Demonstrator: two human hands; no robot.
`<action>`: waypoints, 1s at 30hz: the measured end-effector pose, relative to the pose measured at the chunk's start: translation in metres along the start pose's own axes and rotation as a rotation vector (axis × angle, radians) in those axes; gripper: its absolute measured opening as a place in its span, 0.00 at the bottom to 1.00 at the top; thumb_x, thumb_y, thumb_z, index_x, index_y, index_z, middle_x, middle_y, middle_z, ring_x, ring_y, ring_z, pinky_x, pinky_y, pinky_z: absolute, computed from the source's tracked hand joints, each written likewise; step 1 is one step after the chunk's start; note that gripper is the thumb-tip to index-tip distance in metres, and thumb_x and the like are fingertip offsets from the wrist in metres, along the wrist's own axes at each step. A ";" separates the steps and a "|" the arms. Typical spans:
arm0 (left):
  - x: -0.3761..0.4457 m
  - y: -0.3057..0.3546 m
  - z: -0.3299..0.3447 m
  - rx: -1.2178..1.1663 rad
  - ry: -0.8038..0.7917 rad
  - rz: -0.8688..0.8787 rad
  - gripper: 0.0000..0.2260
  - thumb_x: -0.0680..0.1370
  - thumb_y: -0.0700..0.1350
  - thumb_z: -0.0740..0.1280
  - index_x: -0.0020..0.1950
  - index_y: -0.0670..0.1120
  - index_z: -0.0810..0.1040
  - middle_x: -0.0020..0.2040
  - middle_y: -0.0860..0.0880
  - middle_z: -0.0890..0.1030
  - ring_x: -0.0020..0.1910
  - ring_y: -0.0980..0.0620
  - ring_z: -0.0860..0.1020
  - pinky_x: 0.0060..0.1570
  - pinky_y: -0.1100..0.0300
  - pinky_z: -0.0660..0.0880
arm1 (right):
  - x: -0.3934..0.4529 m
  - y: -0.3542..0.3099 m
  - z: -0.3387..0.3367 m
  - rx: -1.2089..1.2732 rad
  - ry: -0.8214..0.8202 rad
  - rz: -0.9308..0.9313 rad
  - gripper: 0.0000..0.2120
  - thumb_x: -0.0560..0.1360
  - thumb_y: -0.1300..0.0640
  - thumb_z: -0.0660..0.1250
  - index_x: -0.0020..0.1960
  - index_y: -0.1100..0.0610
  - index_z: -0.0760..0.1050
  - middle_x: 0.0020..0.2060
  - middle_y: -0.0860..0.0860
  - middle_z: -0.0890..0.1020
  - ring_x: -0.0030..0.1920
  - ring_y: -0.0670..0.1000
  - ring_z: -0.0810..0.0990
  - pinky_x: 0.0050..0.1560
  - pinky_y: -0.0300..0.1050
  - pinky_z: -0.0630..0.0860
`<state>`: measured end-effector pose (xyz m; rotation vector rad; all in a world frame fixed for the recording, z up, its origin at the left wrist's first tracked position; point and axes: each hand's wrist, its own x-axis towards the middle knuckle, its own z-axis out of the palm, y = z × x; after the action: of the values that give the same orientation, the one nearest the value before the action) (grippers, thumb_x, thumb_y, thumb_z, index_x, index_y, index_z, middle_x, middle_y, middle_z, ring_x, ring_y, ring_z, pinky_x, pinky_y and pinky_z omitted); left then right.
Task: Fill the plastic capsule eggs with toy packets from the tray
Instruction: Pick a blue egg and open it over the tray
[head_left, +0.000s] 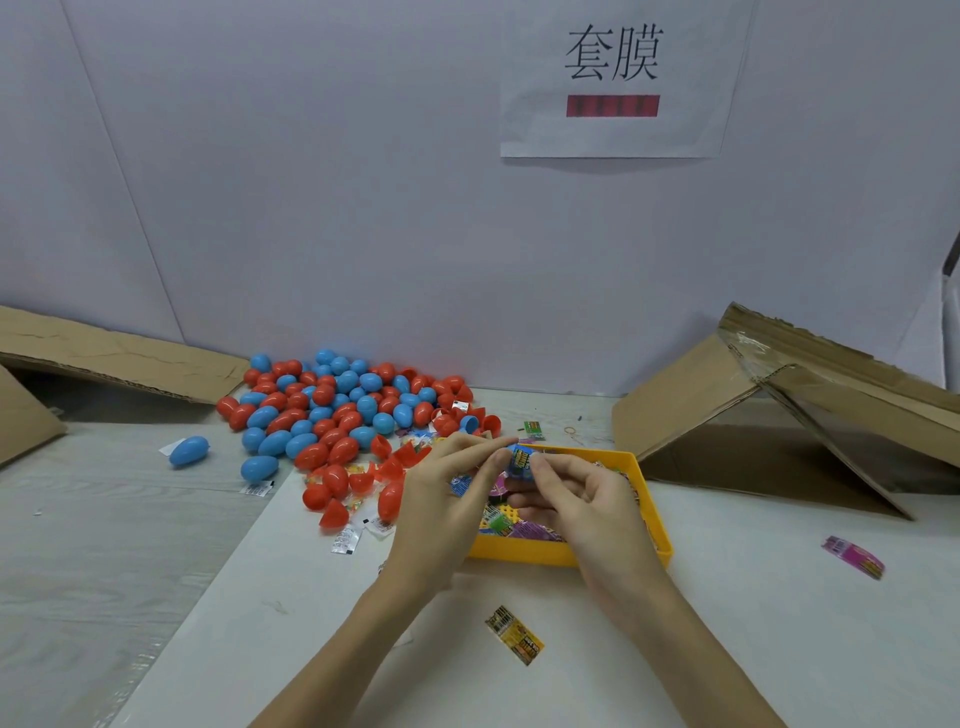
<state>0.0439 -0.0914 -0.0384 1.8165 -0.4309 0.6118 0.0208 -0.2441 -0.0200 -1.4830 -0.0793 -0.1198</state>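
Head view: left hand (447, 499) and right hand (582, 499) together pinch a toy packet (521, 460) above the yellow tray (545, 552); capsule eggs (337, 405) heaped beyond the left hand.

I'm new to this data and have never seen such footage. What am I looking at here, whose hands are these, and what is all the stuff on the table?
There is no machine here: a person wears a camera on the head, so the single picture looks forward and down at their own two bare hands. On the table lies a pile of red and blue plastic capsule eggs, some of the red ones open in halves. In front of the person stands a yellow plastic tray holding colourful toy packets. The left hand and the right hand together pinch a small blue printed toy packet above the tray. A loose yellow packet and a pink packet lie on the table, with brown cardboard flaps at the sides.
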 end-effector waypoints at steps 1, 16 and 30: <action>0.000 0.000 0.000 0.008 -0.001 -0.008 0.10 0.81 0.47 0.68 0.60 0.52 0.85 0.51 0.57 0.83 0.55 0.55 0.80 0.51 0.67 0.76 | 0.000 0.000 0.000 0.001 0.002 0.005 0.08 0.81 0.53 0.66 0.56 0.54 0.82 0.43 0.52 0.89 0.46 0.52 0.88 0.43 0.39 0.83; 0.001 0.000 -0.004 0.014 -0.158 0.019 0.21 0.79 0.48 0.70 0.72 0.53 0.77 0.52 0.60 0.78 0.56 0.54 0.77 0.55 0.67 0.74 | 0.006 0.008 -0.004 -0.086 0.005 -0.063 0.08 0.82 0.56 0.66 0.60 0.52 0.81 0.46 0.48 0.89 0.47 0.50 0.88 0.43 0.40 0.84; -0.005 0.005 0.004 -0.014 -0.041 -0.029 0.15 0.84 0.44 0.62 0.69 0.50 0.79 0.61 0.56 0.83 0.62 0.59 0.78 0.59 0.66 0.76 | -0.001 0.005 0.002 0.016 -0.032 -0.017 0.09 0.81 0.52 0.67 0.57 0.56 0.81 0.45 0.51 0.88 0.48 0.50 0.88 0.45 0.39 0.83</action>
<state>0.0380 -0.0973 -0.0386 1.8217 -0.4344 0.5517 0.0210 -0.2416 -0.0250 -1.4687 -0.1185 -0.1086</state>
